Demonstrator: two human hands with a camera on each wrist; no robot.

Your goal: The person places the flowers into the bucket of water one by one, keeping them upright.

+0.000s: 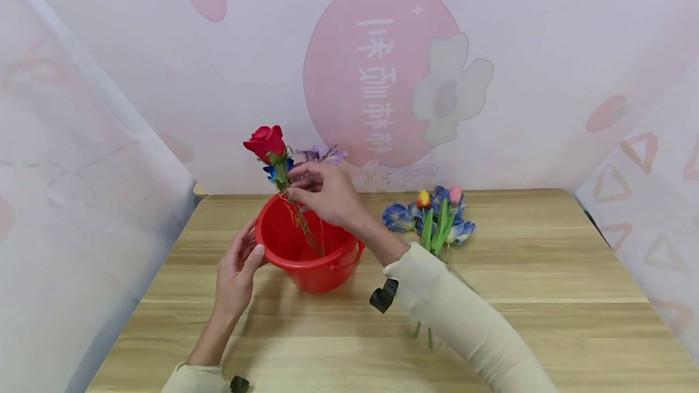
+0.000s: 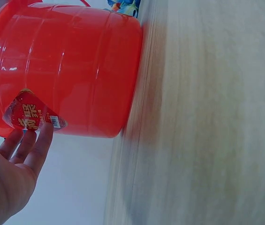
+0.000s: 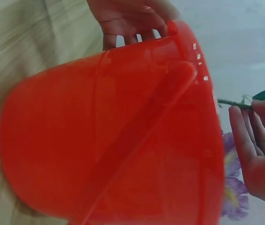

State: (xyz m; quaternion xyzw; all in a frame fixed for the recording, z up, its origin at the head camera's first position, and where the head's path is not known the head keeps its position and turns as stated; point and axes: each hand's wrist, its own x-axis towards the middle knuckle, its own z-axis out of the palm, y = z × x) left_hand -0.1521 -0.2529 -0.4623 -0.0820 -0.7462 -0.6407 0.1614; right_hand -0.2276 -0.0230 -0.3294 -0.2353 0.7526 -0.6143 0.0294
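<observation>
A red plastic bucket stands upright on the wooden table. My right hand pinches the stem of a red rose between thumb and fingers, with the bloom above the rim and the stem reaching down inside the bucket. My left hand rests against the bucket's left side near the rim. In the left wrist view, its extended fingers touch the wall beside a dark red label. Purple flowers and a blue flower show behind the right hand, their stems mostly hidden.
Right of the bucket lies a bunch of blue flowers with a yellow-orange tulip and a pink tulip. Their stems run toward the front, partly under my right sleeve. A printed pale backdrop rises behind the table.
</observation>
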